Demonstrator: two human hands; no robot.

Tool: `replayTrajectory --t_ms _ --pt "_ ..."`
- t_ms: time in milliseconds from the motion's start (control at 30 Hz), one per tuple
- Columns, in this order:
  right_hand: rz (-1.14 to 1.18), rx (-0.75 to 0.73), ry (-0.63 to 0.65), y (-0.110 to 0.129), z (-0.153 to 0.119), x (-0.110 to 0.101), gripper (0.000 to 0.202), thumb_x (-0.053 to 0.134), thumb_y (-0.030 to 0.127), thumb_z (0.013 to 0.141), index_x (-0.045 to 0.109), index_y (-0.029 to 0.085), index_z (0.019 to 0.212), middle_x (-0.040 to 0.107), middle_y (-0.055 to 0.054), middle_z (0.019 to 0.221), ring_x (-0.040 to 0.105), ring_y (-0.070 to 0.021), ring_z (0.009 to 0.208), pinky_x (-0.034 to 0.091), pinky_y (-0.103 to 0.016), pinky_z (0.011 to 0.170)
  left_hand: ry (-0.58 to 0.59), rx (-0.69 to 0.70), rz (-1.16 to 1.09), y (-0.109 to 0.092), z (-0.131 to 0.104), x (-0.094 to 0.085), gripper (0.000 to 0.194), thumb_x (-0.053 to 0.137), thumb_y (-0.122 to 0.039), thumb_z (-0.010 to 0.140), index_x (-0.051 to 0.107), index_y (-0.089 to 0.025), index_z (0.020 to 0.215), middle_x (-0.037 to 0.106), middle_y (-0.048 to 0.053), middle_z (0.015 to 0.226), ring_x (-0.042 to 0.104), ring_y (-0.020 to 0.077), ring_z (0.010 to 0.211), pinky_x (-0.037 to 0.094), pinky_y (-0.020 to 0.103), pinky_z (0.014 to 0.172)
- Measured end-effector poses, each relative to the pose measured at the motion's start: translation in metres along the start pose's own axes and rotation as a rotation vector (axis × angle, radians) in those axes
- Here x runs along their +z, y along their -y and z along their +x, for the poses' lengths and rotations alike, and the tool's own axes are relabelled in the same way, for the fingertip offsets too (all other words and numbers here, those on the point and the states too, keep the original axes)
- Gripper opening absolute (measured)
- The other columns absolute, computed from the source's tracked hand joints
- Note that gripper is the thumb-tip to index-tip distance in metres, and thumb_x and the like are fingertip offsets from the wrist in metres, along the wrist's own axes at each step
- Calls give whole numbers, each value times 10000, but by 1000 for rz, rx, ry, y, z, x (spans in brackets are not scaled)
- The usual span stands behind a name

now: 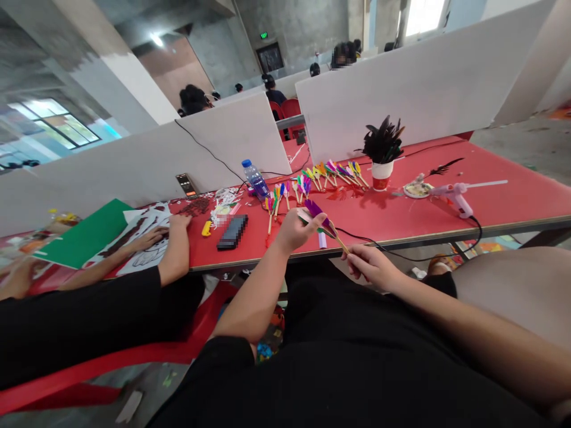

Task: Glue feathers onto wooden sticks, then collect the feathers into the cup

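Close to the table's front edge, my left hand [300, 230] has its fingers closed around the feathers of a feathered stick [319, 215], which shows purple, white and green. My right hand [368, 266] pinches the lower end of its thin wooden shaft. The stick slants down to the right between both hands. Behind them, a row of colourful feathered sticks [332, 172] lies along the red table. A paper cup [381, 176] of black feathers [382, 140] stands to the right. Further right are a small plate [418, 189] and a pink glue gun [454, 197].
A blue-capped bottle [255, 178], a dark phone [232, 232] and a yellow tool [206, 228] are on the table [504, 172]. At left, a person's hands rest on a drawing beside a green board [96, 232]. White partitions [414, 89] stand behind; a black cable crosses the front edge.
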State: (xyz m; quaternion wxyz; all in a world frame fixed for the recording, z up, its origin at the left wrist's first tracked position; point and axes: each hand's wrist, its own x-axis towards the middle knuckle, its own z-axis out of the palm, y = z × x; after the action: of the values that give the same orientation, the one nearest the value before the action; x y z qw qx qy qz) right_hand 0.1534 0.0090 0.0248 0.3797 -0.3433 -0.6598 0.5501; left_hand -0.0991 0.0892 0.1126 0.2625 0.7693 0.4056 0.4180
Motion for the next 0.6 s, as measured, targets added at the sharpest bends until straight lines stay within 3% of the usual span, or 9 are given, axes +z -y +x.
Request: replayTrajectory --t_ms 200,433,600 --pt "-76 3 48 -2 0 -7 371 598 567 1076 656 205 1019 586 23 722 522 -143 591 447 -297 584 135 -40 -23 -4 -2 2 538 788 -563 974 628 -196 615 602 3 573 526 133 552 404 281 547" --pt "3 74 7 -9 3 -5 601 548 779 1054 675 193 1080 397 69 664 353 -138 579 294 -287 539 211 -74 -29 6 -11 16 492 733 -538 1015 666 -192 671 640 21 616 640 176 640 476 288 603" --pt "18 89 47 -11 4 -6 654 565 851 1018 652 203 1003 453 45 698 390 -141 606 300 -293 557 209 -84 -8 8 -14 24 489 713 -567 1026 664 -205 701 634 12 628 635 175 648 465 282 599"
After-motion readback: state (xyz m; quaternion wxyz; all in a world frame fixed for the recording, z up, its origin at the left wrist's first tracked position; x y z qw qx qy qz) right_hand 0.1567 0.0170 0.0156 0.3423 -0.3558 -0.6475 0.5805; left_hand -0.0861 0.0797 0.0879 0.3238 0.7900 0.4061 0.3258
